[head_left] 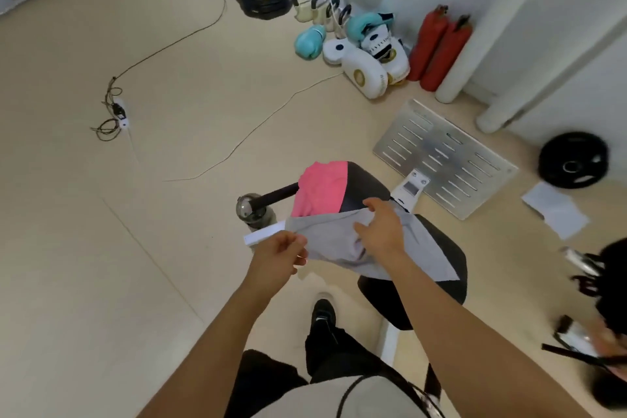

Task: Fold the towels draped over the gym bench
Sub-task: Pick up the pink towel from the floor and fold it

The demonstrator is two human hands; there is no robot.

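Note:
A black padded gym bench (pixel 368 181) runs from the centre toward the lower right. A pink towel (pixel 320 188) lies draped over its far end. Nearer to me, a grey towel (pixel 425 248) is spread across the bench seat. My left hand (pixel 280 253) pinches the grey towel's left corner, lifted off the bench. My right hand (pixel 381 226) grips the towel's upper edge near its middle, bunching the cloth beneath the palm.
A water bottle (pixel 251 210) stands on the floor left of the bench. A slotted metal plate (pixel 444 154), a black weight plate (pixel 573 159) and paper (pixel 556 209) lie at right. Boxing gloves, pads (pixel 364 73), kettlebells and red extinguishers (pixel 437 47) line the wall. Cables cross the floor. Another person (pixel 610 285) sits at far right.

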